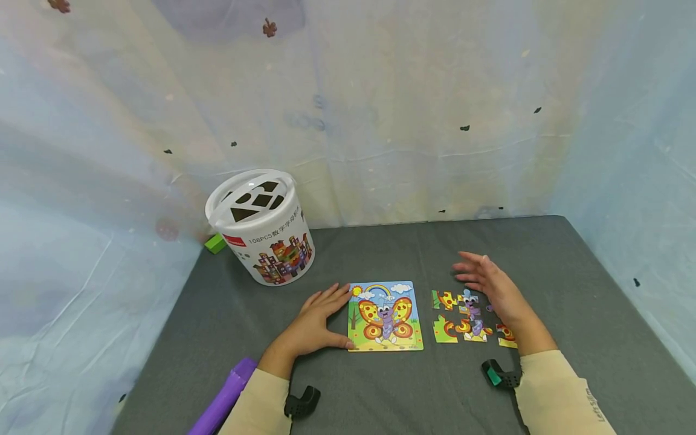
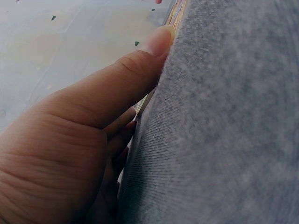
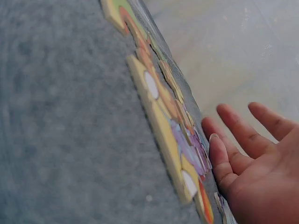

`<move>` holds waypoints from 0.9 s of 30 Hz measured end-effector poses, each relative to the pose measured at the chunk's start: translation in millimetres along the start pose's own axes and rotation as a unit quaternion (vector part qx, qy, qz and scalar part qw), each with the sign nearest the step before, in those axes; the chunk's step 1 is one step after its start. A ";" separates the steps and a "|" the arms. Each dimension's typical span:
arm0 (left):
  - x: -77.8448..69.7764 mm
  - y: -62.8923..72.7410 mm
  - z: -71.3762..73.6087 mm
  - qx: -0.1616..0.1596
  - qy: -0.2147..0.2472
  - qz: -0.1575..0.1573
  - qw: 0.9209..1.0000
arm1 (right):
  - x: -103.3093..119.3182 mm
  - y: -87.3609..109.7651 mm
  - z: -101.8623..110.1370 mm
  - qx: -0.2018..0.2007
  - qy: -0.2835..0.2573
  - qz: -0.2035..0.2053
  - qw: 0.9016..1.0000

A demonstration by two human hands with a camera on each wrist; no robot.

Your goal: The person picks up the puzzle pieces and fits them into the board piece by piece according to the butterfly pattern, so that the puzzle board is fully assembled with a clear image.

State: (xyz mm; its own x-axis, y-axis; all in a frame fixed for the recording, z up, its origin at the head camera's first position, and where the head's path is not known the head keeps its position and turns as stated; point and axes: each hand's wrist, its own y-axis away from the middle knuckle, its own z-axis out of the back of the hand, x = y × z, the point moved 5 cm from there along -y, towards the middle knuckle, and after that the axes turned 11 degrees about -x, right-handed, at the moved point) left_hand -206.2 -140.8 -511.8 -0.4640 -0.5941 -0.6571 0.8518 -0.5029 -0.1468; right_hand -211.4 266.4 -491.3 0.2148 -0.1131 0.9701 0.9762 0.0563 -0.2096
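A square butterfly picture board lies flat in front of me, its picture whole. My left hand rests along its left edge, thumb at the lower corner and fingertips at the upper one; the left wrist view has the thumb against the board's edge. To the right of the board lie several loose jigsaw pieces with parts of a like butterfly. My right hand is over the right-hand pieces with fingers extended, holding nothing, and partly covers them. In the right wrist view those fingers are beside the thin wooden pieces.
A white bucket with shape holes in its lid stands at the back left, a green block beside it. A purple tube-like object lies by my left forearm. Grey cloth covers the table; a patterned curtain hangs behind.
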 end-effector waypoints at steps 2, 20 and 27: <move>0.1 -0.1 0.1 0.000 -0.001 0.000 1.000 | -2.9 0.1 -0.5 0.008 0.027 -0.015 1.000; -1.6 -0.4 1.2 -0.001 0.007 0.006 1.000 | 0.9 2.8 -22.4 0.099 0.273 0.004 0.957; -1.1 0.2 0.5 0.002 0.003 0.008 1.000 | 5.0 0.7 -27.7 0.072 0.289 0.001 0.955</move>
State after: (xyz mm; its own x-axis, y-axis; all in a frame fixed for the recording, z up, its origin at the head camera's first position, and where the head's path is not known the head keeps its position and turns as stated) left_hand -205.7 -140.5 -510.7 -0.4497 -0.5982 -0.6633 0.8578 -0.4963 -0.1340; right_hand -208.8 238.4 -490.0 0.2388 -0.6396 0.7307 0.9703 0.1877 -0.1528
